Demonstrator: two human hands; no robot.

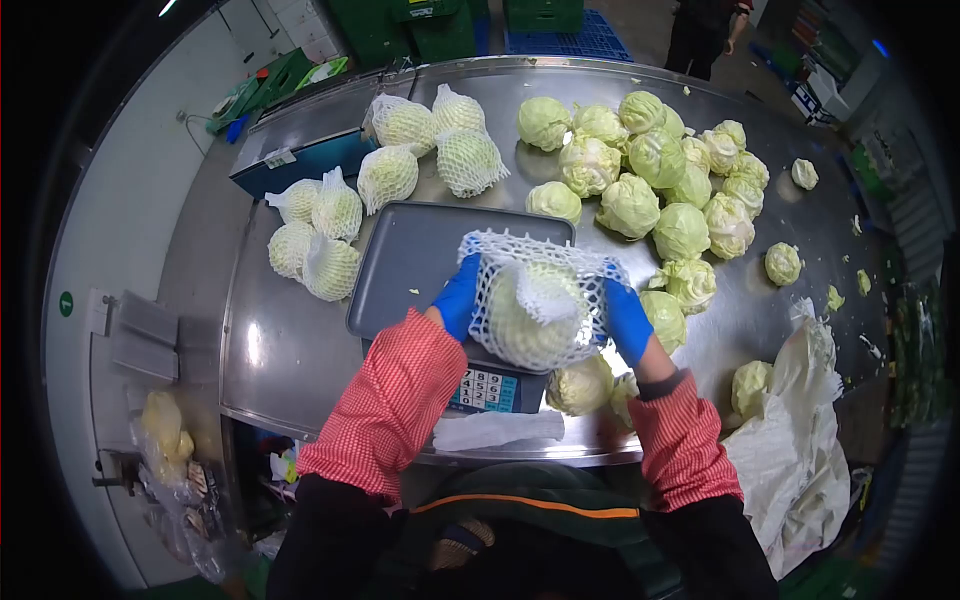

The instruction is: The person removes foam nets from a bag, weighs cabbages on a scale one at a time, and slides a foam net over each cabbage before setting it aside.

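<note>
Both of my hands wear blue gloves and grip a white foam net, stretched wide between them. My left hand (459, 297) is closed on the net's left edge; my right hand (627, 318) is closed on its right edge. Inside the net (500, 246) is a pale green cabbage (540, 330), seen through the mesh, with a bunched part of the net over its top. They are above the front right of a scale with a dark grey tray (400, 260) and a keypad (485, 388). A flat white foam net (500, 430) lies in front of the scale.
Several netted cabbages (388, 178) stand behind and left of the scale. Bare cabbages (630, 206) are piled at the right on the metal table (300, 370). A white sack (795, 450) hangs over the front right edge. A person (705, 35) stands beyond the table.
</note>
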